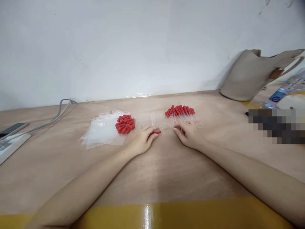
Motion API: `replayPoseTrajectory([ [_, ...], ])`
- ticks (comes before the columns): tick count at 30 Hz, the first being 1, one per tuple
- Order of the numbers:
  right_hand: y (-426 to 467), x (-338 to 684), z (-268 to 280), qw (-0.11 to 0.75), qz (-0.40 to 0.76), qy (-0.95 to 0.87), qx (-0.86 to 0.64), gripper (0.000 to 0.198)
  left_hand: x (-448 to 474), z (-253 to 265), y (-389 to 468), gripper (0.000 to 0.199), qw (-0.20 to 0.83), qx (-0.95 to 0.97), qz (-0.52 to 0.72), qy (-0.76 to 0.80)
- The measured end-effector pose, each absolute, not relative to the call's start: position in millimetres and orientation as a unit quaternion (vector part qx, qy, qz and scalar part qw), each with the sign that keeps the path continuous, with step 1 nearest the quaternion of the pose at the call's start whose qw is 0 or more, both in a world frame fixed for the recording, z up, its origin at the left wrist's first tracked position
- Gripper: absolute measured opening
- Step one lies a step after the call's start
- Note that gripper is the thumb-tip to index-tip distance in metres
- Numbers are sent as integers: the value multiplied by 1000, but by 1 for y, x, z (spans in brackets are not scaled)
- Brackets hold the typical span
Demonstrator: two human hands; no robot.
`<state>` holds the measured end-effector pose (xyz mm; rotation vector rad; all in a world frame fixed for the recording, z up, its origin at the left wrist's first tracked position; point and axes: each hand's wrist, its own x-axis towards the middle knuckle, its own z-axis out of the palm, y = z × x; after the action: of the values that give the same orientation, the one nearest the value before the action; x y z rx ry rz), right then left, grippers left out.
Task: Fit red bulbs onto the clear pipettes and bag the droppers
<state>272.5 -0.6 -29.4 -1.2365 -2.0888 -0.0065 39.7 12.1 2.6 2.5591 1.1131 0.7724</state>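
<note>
My left hand [143, 140] is closed, pinching a red rubber bulb [157, 132] between thumb and fingers just above the table. Opposite it, my right hand [188, 135] is closed on a thin clear glass tube [169, 126], whose end points toward the bulb. The bulb and the tube are apart. Left of my left hand lies a pile of loose red rubber bulbs [125, 124]. Rows of clear glass tubes [154, 119] lie beyond and between my hands. Behind my right hand rests a group of droppers [180, 110], glass tubes with red bulbs on them.
Clear plastic bags [101, 130] are stacked to the left of the loose bulbs. A grey cable [52, 119], a phone [15, 128] and a white power strip [14, 148] are at far left. A beige bag [247, 76] and a plastic bottle [286, 89] stand at right, by the wall.
</note>
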Motion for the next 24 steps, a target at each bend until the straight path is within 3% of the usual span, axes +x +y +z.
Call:
replayPoseTrajectory([
  [12,-13,259,-25,325,27,-838,-436,19,43,8,5,17,189,850,265,415],
  [24,-9,261,-22,323,85,-844,-420,19,44,-16,12,18,351,789,339,373],
])
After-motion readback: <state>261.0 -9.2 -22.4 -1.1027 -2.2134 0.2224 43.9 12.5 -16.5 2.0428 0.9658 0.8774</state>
